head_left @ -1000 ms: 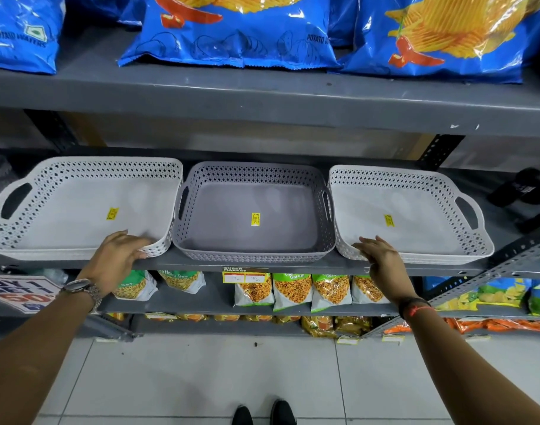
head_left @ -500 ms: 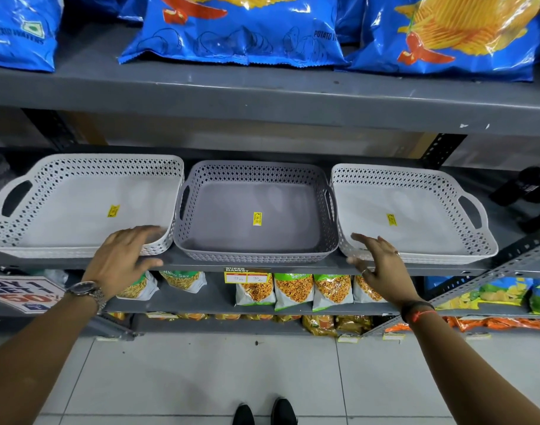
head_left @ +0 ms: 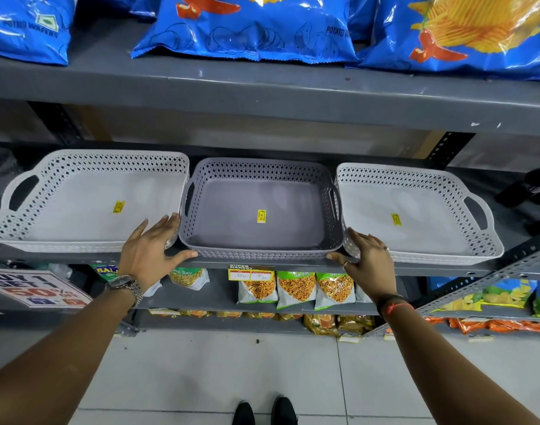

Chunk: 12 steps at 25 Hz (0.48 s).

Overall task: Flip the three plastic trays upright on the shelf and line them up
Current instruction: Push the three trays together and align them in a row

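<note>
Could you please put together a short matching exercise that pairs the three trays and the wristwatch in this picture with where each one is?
Things:
1. white tray with handle on its left side
2. dark grey tray
3. white tray with handle on its right side
4. wristwatch

Places:
A. middle of the row
B. on the left wrist
C. right end of the row
D. left end of the row

Pairs: 1-D, 2-A, 3-C, 4-B
</note>
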Tool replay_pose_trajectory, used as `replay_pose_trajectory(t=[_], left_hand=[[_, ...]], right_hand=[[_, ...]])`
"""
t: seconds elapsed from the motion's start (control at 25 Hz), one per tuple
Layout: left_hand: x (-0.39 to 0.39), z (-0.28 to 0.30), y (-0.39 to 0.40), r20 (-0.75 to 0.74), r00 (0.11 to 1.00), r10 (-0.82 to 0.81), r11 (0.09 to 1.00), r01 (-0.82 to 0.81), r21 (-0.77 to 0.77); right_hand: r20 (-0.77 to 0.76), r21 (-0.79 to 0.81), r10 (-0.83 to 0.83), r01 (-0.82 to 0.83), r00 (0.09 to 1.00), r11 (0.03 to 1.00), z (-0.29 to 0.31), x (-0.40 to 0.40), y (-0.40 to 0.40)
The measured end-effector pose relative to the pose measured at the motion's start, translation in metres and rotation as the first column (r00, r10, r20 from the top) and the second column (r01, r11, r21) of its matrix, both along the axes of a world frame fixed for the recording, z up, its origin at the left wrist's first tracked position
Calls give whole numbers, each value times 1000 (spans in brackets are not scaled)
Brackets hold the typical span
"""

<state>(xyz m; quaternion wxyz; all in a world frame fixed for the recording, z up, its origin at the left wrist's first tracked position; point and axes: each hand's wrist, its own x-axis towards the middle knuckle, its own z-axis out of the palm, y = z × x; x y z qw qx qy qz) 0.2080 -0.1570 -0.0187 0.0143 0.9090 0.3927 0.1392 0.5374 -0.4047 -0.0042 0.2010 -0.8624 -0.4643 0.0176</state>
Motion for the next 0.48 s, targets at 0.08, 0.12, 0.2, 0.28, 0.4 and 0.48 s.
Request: replay_pose_trajectory(t=[0.08,0.12,0.2,0.28,0.4,0.48], left_hand=[[-1,0,-2,-2,1000,8,1000,-8,-3],[-1,1,-1,-6,1000,10,1000,-10,-7],[0,2,0,-6,1000,7,1000,-7,-22],[2,2,0,16,1000,-4,1000,5,-30],[2,1,0,73,997,-28,997,33,-70],[2,3,1,86,995,-44,993,53,-104]], right_hand=[[5,11,4,-4,1000,1000,-1,-2,0],[11,12,5,-5,1000,1000,-1,-2,1],[-2,9,6,-6,1000,1000,0,-1,1],[1,18,5,-5,1000,1000,-1,-2,1],[-29,38,19,-18,999,999,-6,-1,0],[-60,33,15,-13,998,999,-7,3,1]])
